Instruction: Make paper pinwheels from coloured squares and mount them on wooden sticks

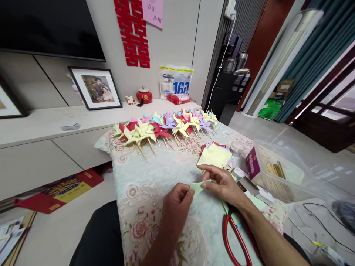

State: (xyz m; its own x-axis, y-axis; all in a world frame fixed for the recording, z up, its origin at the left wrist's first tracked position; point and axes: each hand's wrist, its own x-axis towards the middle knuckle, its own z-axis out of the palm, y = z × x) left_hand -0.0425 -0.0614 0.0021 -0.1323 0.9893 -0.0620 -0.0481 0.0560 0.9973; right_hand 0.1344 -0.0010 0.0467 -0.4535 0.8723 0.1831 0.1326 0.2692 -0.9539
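A small pale green piece of paper [196, 187] is stretched between my two hands above the flowered tablecloth. My left hand [179, 203] pinches its left edge between thumb and fingertips. At its right side, my right hand [223, 183] grips the paper between thumb and index finger, the other fingers loosely curled. Beneath my right forearm lie red-handled scissors [235, 240], partly hidden. Just beyond my right hand sits a stack of coloured paper squares [215, 155], pale yellow on top. Finished-looking paper pinwheels [162, 129] on wooden sticks crowd the table's far end.
To the right stands a clear plastic box [280, 173] with wooden sticks [274, 170]. Small opened cartons [246, 184] lie beside my right wrist, and a round clear container [237, 147] stands behind them. A low cabinet [83, 129] with a framed photo [95, 88] borders the table's far side.
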